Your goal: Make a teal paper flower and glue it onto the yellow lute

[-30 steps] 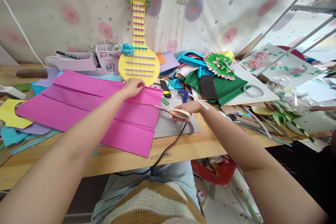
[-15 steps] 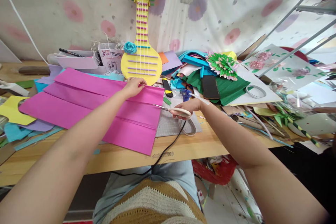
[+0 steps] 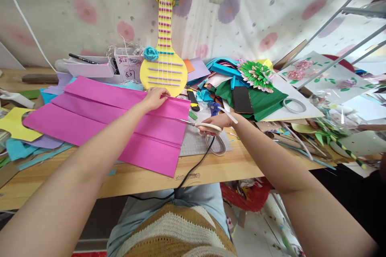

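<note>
A large sheet of bright pink paper point(image 3: 157, 154) with lengthwise fold lines lies across the table. Its upper edge, near the right end, is gripped by my left hand point(image 3: 157, 98), whose fingers are curled over it. My right hand point(image 3: 218, 122) is closed around the off-white handles of a pair of scissors point(image 3: 209, 128). The blades point left and lie at the right edge of the paper, along a fold. How far apart the blades stand is too small to tell. Below my right hand is a white tape ring point(image 3: 222, 153), partly over the grey cutting mat point(image 3: 193, 148).
A yellow paper lute point(image 3: 164, 74) leans at the back. Behind my right hand are a utility knife point(image 3: 193, 100), a blue glue gun point(image 3: 214, 107) and a phone point(image 3: 243, 99) on green paper. A black cable point(image 3: 193, 170) hangs over the table's front edge. Paper scraps crowd both sides.
The whole view has shifted very slightly. Both hands, the scissors and the pink paper keep nearly the same places relative to each other.
</note>
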`<state>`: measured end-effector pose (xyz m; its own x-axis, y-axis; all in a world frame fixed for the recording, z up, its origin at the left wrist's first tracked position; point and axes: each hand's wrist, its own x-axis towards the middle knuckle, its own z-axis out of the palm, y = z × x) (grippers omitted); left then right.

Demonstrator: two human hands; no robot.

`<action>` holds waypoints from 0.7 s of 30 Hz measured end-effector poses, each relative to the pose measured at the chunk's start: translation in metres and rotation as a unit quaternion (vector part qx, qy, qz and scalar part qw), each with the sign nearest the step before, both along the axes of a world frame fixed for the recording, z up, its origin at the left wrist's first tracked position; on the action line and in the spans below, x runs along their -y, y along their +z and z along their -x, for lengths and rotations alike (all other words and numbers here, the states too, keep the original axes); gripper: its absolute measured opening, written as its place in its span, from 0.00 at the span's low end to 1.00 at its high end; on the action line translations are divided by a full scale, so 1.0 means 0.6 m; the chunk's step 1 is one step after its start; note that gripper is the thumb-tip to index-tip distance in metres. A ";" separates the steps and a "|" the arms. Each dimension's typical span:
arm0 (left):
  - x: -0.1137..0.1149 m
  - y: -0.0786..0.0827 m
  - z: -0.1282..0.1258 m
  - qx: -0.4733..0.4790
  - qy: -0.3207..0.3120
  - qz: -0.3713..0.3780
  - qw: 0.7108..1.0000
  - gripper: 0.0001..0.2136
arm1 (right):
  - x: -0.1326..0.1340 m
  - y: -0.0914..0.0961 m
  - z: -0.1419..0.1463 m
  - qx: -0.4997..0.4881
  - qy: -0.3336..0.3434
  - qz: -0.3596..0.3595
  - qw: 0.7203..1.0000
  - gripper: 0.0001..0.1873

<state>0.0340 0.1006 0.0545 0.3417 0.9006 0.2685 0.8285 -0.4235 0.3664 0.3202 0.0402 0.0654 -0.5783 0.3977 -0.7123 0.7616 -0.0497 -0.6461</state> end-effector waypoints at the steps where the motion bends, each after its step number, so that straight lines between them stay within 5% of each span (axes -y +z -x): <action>1: -0.001 0.000 0.000 0.000 -0.001 -0.001 1.000 0.09 | 0.000 0.000 0.001 -0.002 0.000 0.001 1.000 0.31; 21: -0.009 -0.004 0.002 -0.011 0.000 -0.008 1.000 0.09 | 0.020 0.023 0.023 0.005 -0.014 -0.046 0.999 0.35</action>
<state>0.0325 0.1062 0.0518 0.3486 0.8959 0.2753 0.8361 -0.4300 0.3407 0.3062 0.0281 0.0792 -0.5589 0.4774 -0.6781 0.7671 -0.0129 -0.6414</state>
